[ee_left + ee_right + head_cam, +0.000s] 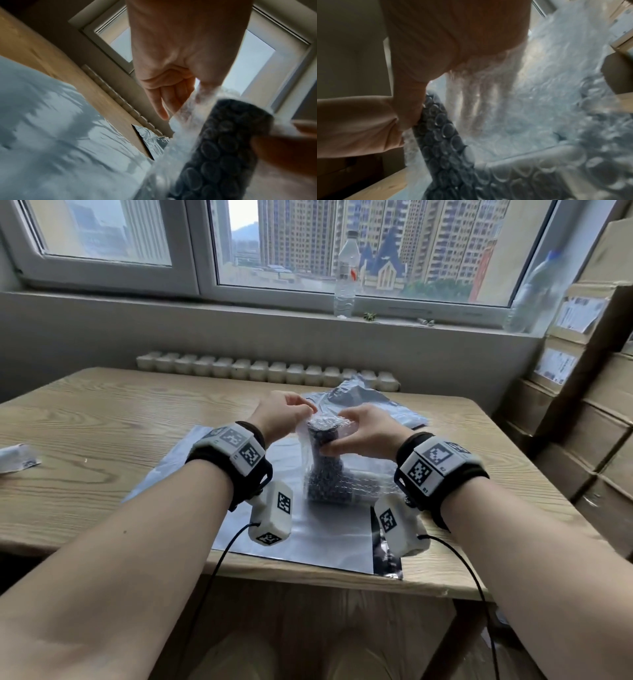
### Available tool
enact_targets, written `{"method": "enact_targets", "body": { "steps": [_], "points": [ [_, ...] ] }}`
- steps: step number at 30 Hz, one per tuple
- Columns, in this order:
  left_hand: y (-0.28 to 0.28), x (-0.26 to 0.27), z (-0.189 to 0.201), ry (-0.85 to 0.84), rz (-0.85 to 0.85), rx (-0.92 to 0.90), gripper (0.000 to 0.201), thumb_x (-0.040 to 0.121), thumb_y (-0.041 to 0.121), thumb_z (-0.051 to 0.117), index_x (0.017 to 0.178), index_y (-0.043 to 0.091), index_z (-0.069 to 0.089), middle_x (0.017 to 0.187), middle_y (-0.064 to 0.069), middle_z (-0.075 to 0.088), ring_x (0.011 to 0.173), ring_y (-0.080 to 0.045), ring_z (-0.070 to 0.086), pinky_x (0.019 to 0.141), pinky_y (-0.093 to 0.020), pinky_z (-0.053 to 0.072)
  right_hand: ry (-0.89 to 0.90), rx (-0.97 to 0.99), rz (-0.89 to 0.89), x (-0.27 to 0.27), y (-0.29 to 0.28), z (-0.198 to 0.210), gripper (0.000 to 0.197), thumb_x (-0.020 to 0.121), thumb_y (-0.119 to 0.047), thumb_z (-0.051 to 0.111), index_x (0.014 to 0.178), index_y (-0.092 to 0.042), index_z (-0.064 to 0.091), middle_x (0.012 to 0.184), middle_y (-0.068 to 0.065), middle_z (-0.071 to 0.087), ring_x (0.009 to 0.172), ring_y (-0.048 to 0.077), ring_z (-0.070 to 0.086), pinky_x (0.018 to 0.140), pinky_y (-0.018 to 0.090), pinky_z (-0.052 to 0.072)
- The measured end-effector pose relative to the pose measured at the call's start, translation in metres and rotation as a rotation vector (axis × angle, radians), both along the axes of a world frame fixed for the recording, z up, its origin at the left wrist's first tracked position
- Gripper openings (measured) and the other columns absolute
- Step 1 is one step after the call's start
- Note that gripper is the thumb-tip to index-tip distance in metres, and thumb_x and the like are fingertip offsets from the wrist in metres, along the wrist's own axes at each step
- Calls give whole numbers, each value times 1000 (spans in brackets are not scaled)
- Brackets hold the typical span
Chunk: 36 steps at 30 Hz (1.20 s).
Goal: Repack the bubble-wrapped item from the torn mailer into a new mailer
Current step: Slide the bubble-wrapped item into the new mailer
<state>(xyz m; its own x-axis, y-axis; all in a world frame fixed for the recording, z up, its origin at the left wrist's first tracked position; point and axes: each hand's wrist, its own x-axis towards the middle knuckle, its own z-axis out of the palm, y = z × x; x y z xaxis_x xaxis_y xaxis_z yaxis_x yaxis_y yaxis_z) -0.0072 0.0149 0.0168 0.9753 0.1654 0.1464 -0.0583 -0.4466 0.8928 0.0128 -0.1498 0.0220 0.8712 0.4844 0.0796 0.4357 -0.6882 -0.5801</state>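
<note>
A dark cylindrical item in bubble wrap (323,470) stands upright on a flat grey mailer (325,535) at the table's near middle. My left hand (284,412) pinches a loose flap of the bubble wrap at the item's top; the left wrist view shows the same pinch by the left hand (171,81) beside the item (223,142). My right hand (363,433) grips the upper part of the item, thumb on the near side. In the right wrist view the right hand (436,54) has its fingers behind the clear wrap on the item (443,135). A second, crumpled grey mailer (376,402) lies behind.
Stacked cardboard boxes (589,405) stand close on the right of the wooden table (102,422). A white packet (17,458) lies at the left edge. A water bottle (345,275) stands on the windowsill, above a radiator (267,369).
</note>
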Motion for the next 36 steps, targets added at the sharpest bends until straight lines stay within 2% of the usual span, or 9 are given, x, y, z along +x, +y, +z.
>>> {"method": "enact_targets", "body": {
  "steps": [3, 6, 9, 11, 17, 21, 28, 32, 36],
  "points": [
    [-2, 2, -6, -18, 55, 74, 9, 91, 13, 57, 90, 9, 65, 69, 3, 55, 59, -6, 47, 47, -14, 44, -81, -58, 5, -7, 8, 1, 65, 69, -34, 80, 127, -11, 57, 123, 6, 61, 113, 18, 55, 87, 20, 40],
    [-3, -2, -2, 31, -14, -161, 24, 97, 25, 51, 79, 12, 59, 74, -2, 59, 63, -11, 55, 54, -18, 52, -172, -44, 10, -9, 9, 4, 30, 67, -30, 79, 89, -15, 63, 90, 4, 65, 82, 19, 58, 61, 22, 40],
    [-8, -2, 7, 49, -86, -276, 36, 97, 45, 41, 92, 14, 60, 92, -4, 65, 82, -14, 60, 75, -24, 45, -169, 155, -110, -4, -5, 16, 27, 67, -31, 79, 81, -13, 66, 83, 6, 68, 74, 21, 62, 64, 31, 50],
    [-14, 2, 8, 12, -56, -253, 41, 98, 45, 38, 108, 10, 57, 104, -4, 60, 90, -14, 56, 70, -19, 39, -162, 312, -249, -1, -17, 23, 35, 60, -44, 75, 78, -15, 65, 84, 10, 71, 76, 28, 67, 70, 43, 57],
    [-31, 14, -5, -93, 162, 27, 39, 94, 39, 51, 117, 8, 56, 116, -8, 61, 109, -22, 56, 97, -35, 45, -122, 470, -677, 4, -67, 14, 38, 71, -49, 65, 88, -15, 66, 87, 3, 68, 82, 23, 63, 75, 29, 50],
    [-59, 10, -5, 56, 69, 312, 15, 86, 17, 54, 89, 8, 66, 88, -12, 66, 84, -24, 60, 81, -31, 51, -31, 584, -888, 5, -109, -3, 54, 63, -51, 64, 96, -9, 69, 98, 9, 68, 94, 29, 63, 81, 34, 50],
    [-106, 2, -28, 391, -149, 590, 22, 88, 16, 60, 96, -2, 71, 87, -12, 71, 71, -21, 65, 81, -38, 59, 113, 780, -1033, 14, -169, -32, 51, 28, -52, 60, 53, -7, 55, 60, -1, 56, 75, 26, 61, 76, 40, 54],
    [-121, -1, -42, 498, -160, 658, 21, 87, 21, 66, 96, 2, 66, 87, -12, 64, 84, -26, 65, 85, -36, 57, 129, 786, -1031, 3, -172, -31, 47, 37, -50, 63, 56, -7, 57, 65, 2, 56, 76, 30, 61, 73, 39, 50],
    [-126, -3, -50, 481, -126, 799, 43, 80, 34, 71, 107, 2, 63, 96, -12, 68, 90, -27, 67, 82, -33, 55, 171, 819, -1021, -2, -166, -34, 76, 34, -53, 63, 97, -10, 66, 84, 4, 58, 75, 23, 52, 68, 34, 43]
  ]
}}
